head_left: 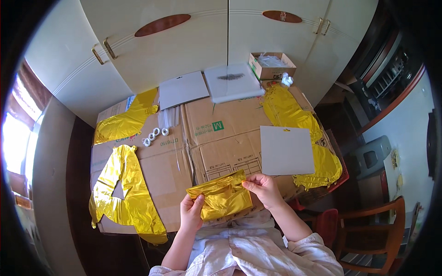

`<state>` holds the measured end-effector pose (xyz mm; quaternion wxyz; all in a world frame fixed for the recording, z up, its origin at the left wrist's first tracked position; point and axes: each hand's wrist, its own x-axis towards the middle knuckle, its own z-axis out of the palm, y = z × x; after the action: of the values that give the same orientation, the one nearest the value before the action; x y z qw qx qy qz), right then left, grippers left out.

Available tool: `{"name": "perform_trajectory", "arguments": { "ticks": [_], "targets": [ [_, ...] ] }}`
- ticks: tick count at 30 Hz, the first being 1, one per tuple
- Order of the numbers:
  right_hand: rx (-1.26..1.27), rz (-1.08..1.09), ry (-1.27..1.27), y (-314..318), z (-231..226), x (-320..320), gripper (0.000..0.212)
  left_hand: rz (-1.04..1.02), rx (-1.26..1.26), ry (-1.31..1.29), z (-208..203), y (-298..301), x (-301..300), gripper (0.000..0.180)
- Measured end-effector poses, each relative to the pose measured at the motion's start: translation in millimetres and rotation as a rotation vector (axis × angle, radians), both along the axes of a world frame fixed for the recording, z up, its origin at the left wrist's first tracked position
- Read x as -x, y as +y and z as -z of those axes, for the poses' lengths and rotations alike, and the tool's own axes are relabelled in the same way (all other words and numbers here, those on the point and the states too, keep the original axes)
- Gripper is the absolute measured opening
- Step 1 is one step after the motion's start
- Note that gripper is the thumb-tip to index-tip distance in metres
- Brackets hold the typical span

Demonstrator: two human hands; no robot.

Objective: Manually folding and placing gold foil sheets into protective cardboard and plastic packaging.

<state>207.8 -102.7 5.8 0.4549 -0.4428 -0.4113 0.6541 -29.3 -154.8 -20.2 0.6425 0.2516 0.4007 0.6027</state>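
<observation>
Between my two hands is a folded gold foil balloon [223, 201], flat and creased, close to my body at the table's near edge. My left hand [191, 211] pinches its left side, thumb on top. At its upper right corner, my right hand [264, 189] grips the foil between thumb and fingers. A flat gold letter-shaped balloon [133, 184] lies to the left and hangs over the near edge. To the right, a white card [286, 151] with a small slot rests partly on more gold foil balloons [294, 110].
Flattened cardboard [221, 138] covers the table. Farther back are another gold balloon [122, 122], white tape rolls [155, 134], clear straws [169, 117], a stack of white cards [184, 90], clear plastic bags [232, 83] and an open box [272, 72]. A wooden chair [368, 230] stands at right.
</observation>
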Motion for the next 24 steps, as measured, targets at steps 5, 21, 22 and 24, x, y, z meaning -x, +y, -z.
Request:
{"name": "perform_trajectory", "arguments": {
  "ticks": [5,21,22,24],
  "targets": [
    [0.081,0.06,0.044,1.1,-24.1,12.5,0.012,0.052,0.061,-0.059,0.5,2.4,3.5,0.02],
    [-0.798,-0.107,-1.288,12.4,-23.3,-55.8,0.07,-0.039,0.049,0.017,-9.5,6.7,18.8,0.014],
    [-0.832,-0.131,-1.52,17.6,-17.9,-71.3,0.081,-0.08,0.06,0.007,-9.5,6.7,24.0,0.013],
    [-0.643,-0.194,-1.625,8.8,-1.4,-106.5,0.093,-0.146,0.066,-0.018,-13.5,7.6,30.3,0.012]
  ]
}}
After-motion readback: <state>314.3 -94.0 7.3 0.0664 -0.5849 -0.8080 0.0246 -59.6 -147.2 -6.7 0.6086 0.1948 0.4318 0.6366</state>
